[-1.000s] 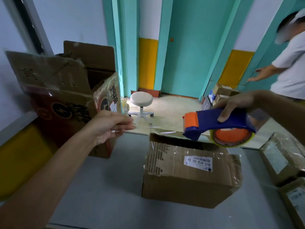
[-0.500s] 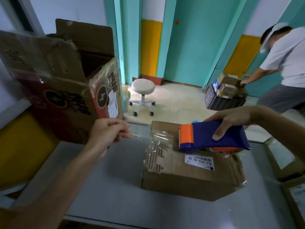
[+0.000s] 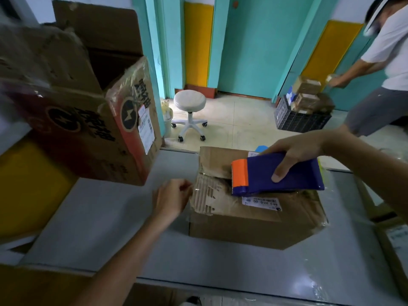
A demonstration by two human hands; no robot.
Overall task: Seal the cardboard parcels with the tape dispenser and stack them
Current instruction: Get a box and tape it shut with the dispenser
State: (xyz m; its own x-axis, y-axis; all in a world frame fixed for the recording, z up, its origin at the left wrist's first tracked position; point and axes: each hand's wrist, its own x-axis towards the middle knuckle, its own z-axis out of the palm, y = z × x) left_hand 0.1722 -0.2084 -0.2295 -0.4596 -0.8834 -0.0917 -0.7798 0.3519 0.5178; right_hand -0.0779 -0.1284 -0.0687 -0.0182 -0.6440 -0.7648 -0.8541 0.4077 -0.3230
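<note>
With our left grip (image 3: 172,199) pinching the tape end (image 3: 195,189) against the parcel (image 3: 254,226) near the far edge of the worktop (image 3: 110,217), and our right grip (image 3: 295,155) clasping the dispenser (image 3: 280,175) atop it, we should pull flat and straight.

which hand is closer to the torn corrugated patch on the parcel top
Left. The left hand, pinching tape, sits right beside the torn patch at the parcel left edge; the right hand grips the tape dispenser farther right.
</note>
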